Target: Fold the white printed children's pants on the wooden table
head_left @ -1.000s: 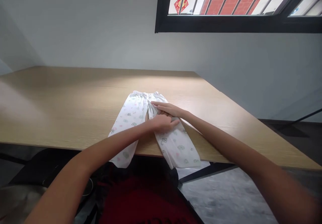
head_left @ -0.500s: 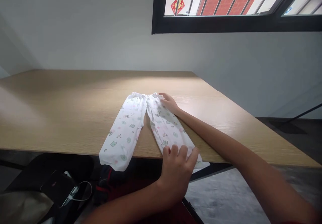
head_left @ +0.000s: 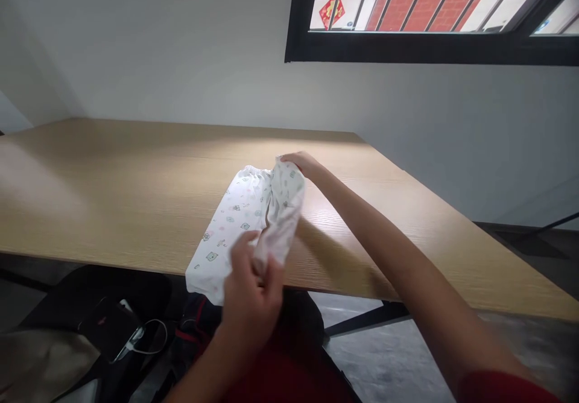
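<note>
White printed trousers point(head_left: 230, 216) lie on the worktop point(head_left: 113, 192), long axis near to far, 1 leg flat at left. The left hand point(head_left: 253, 291), fingers curled, grips the lifted right leg's near end; the right hand point(head_left: 302, 163) pinches that leg's far end.

The table point(head_left: 113, 198) in front of me has a pale, wood-grained top, dimmer along the far side. White printed pants point(head_left: 235, 216) lie at its near edge: one leg rests flat, cuff hanging over, while the other is raised, a shadow on the surface beside it.
</note>
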Demonstrator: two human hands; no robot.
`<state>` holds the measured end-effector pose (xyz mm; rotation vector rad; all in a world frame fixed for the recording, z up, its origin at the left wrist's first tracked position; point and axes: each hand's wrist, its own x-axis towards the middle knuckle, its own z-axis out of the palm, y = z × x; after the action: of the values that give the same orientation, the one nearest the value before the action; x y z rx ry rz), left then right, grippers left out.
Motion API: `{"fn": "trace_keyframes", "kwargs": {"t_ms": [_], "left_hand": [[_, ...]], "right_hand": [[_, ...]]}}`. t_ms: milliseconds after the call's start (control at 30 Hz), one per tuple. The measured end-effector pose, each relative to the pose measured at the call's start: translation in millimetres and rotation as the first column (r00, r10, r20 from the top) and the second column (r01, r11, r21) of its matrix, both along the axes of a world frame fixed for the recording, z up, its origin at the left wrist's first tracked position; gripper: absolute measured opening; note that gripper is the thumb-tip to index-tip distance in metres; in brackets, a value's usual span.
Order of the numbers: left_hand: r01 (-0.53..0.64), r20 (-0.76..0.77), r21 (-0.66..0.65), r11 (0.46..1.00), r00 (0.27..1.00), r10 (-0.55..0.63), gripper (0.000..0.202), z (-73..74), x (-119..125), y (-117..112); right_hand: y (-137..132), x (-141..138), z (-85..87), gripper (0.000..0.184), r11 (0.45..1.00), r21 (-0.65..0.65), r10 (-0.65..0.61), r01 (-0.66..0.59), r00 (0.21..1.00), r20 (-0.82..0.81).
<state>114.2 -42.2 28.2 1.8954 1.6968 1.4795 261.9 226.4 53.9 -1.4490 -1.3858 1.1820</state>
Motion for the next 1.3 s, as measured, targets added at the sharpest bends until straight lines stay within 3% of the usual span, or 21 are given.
{"fn": "trace_keyframes", "kwargs": {"t_ms": [100, 200, 300, 333, 400, 500, 633, 733, 833, 900, 967, 1033, 1133, 1233, 1300], "left_hand": [[-0.204, -0.051, -0.159, 0.966, 0.979, 0.198, 0.045, 14.1, -36.8, -16.4], [-0.275, -0.385, -0.271, 0.922, 0.909, 0.158, 0.044, 12.7, -68.7, -24.7], [-0.336, -0.689, -0.094, 0.937, 0.701, 0.182, 0.032, 0.8, -84.7, -18.4], [-0.316, -0.73, -0.019, 0.948, 0.652, 0.203, 0.029, -3.3, -85.7, -14.4], [-0.191, -0.761, 0.025, 0.981, 0.633, 0.143, 0.029, -10.4, -81.5, -7.2], [0.053, -0.734, -0.135, 0.99, 0.665, -0.135, 0.035, -16.7, -63.1, -5.1], [0.263, -0.625, -0.302, 0.916, 0.671, -0.399, 0.031, -12.9, -34.1, -5.0], [0.431, -0.606, -0.357, 0.829, 0.569, -0.556, 0.028, 0.0, -25.1, 28.2], [0.452, -0.609, -0.4, 0.797, 0.519, -0.6, 0.037, 10.8, -26.9, 93.9], [0.42, -0.621, -0.433, 0.798, 0.502, -0.602, 0.042, 10.5, -30.1, 132.5], [0.425, -0.633, -0.45, 0.785, 0.469, -0.616, 0.039, 3.9, -33.2, 146.3], [0.477, -0.628, -0.467, 0.745, 0.414, -0.659, 0.038, -4.5, -36.7, 128.0], [0.556, -0.58, -0.497, 0.666, 0.358, -0.732, 0.045, -11.0, -46.3, 61.2], [0.574, -0.556, -0.488, 0.657, 0.376, -0.741, 0.063, -10.6, -63.8, 4.0], [0.577, -0.605, -0.452, 0.681, 0.362, -0.709, 0.059, -12.9, -78.9, -7.5]], "right_hand": [[8.8, -38.7, 16.7, 0.018, 0.999, 0.031, 0.024, -0.024, 1.0, -0.003], [10.7, -80.5, 13.2, 0.024, 0.992, 0.02, 0.122, -0.123, 0.99, 0.069], [3.0, -108.8, -10.1, 0.021, 0.983, 0.015, 0.181, -0.184, 0.977, 0.117], [-0.8, -113.1, -19.7, 0.02, 0.98, 0.047, 0.183, -0.191, 0.972, 0.145], [-7.4, -113.8, -37.7, 0.015, 0.957, 0.186, 0.181, -0.224, 0.958, 0.223], [-10.7, -100.3, -54.2, 0.009, 0.861, 0.409, 0.193, -0.302, 0.938, 0.287], [-10.7, -70.9, -54.1, 0.016, 0.808, 0.398, 0.351, -0.435, 0.897, 0.268], [-21.3, -48.2, -45.0, 0.021, 0.77, 0.333, 0.514, -0.544, 0.838, 0.182], [-41.0, -30.2, -37.8, 0.029, 0.717, 0.263, 0.641, -0.646, 0.759, 0.117], [-52.9, -23.5, -37.7, 0.035, 0.675, 0.213, 0.662, -0.707, 0.707, 0.249], [-58.3, -22.2, -42.2, 0.04, 0.612, 0.177, 0.638, -0.771, 0.614, 0.465], [-54.0, -26.1, -49.4, 0.043, 0.549, 0.16, 0.57, -0.82, 0.507, 0.646], [-32.1, -38.7, -59.3, 0.048, 0.531, 0.187, 0.427, -0.827, 0.451, 0.783], [-11.3, -49.9, -62.1, 0.049, 0.541, 0.214, 0.376, -0.813, 0.462, 0.803], [-13.4, -49.1, -59.1, 0.049, 0.53, 0.212, 0.401, -0.821, 0.464, 0.79]]}}
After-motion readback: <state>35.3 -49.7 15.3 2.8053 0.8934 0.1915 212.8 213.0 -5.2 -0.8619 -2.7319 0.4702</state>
